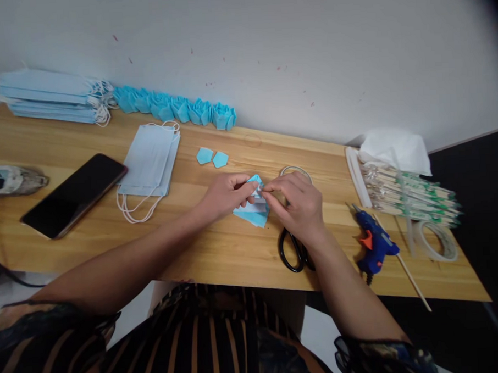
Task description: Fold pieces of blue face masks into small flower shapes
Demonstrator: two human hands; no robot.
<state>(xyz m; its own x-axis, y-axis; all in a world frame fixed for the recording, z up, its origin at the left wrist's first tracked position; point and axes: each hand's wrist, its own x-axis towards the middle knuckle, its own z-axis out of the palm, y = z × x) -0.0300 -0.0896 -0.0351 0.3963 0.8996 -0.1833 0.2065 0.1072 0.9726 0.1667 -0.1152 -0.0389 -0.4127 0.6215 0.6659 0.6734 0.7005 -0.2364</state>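
Observation:
Near the middle of the table, my left hand (228, 197) pinches a small folded piece of light-blue paper or fabric (256, 180) between thumb and fingers. My right hand (297, 201) comes in from the other side, its thumb and forefinger closed on the right edge of the same folded piece. Under my hands lies a flat blue-and-white sheet (252, 215). Black-handled scissors (291, 253) lie partly beneath my right wrist, and a roll of tape (297, 170) shows behind that hand. Two small blue folded pieces (212, 157) lie just beyond my left hand.
Along the wall stand a stack of face masks (49, 96) and a row of blue folded flowers (175, 107). More masks (149, 158) and a phone (74, 195) lie left. To the right are a blue glue gun (375, 241), wrapped sticks (410, 193) and another tape roll (438, 241).

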